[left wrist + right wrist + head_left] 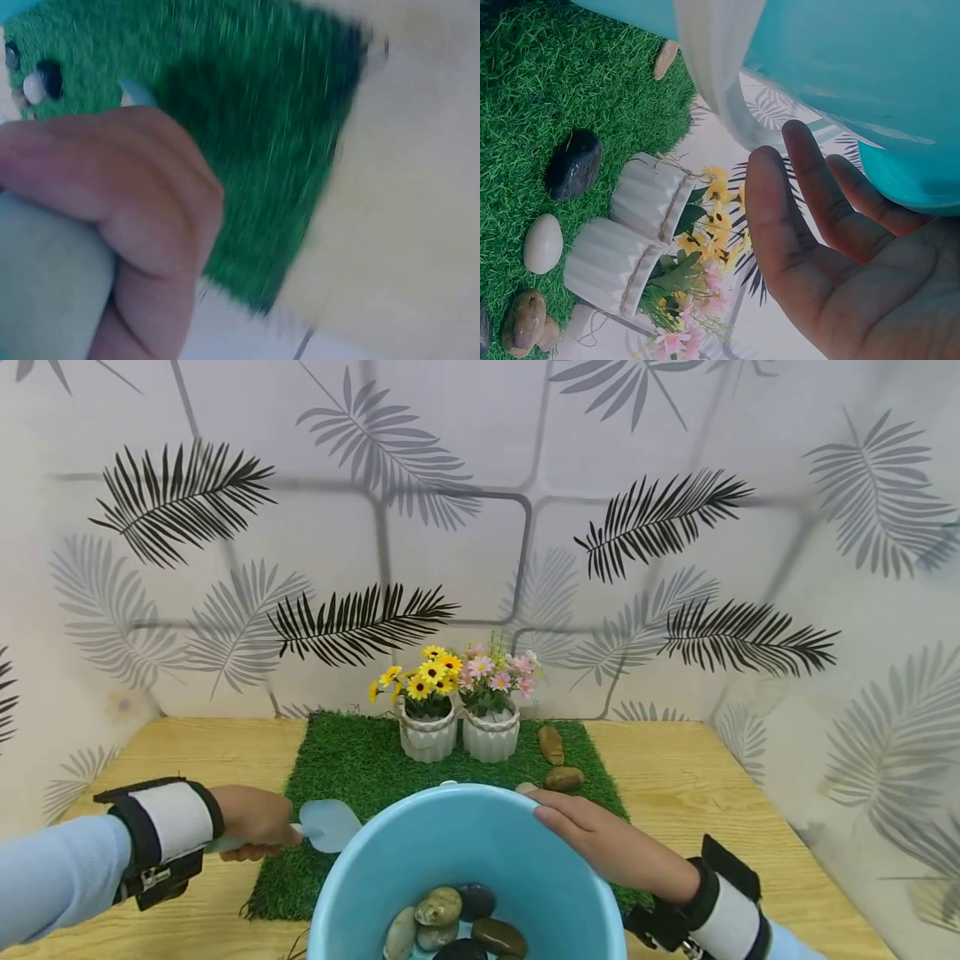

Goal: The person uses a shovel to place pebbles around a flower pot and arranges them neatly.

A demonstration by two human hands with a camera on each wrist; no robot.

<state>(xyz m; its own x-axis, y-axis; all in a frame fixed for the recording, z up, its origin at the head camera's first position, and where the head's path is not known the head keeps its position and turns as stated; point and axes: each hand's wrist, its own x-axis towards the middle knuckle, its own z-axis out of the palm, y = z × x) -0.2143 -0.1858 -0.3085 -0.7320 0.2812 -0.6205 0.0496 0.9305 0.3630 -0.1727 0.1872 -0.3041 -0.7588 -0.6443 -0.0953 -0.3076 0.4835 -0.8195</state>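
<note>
In the head view, my left hand [255, 822] grips a small shovel whose pale blue blade [330, 825] points right, beside a light blue bucket [540, 847]. The left wrist view shows the thick pale handle [52, 274] inside my curled fingers. Several smooth stones [438, 907] lie at the bucket's bottom. My right hand [600, 839] is at the bucket's far right rim. Seen from the right wrist, its fingers are loosely extended near the bucket's white carrying handle [718, 82]; whether they touch it I cannot tell.
Under the bucket is a green turf mat [345, 756] on a wood-grain table [697, 785]. Two white pots [429, 735] of yellow and pink flowers stand behind. Brown stones [551, 745] lie at the mat's right; a black stone [574, 165] and a white stone [543, 244] are nearby.
</note>
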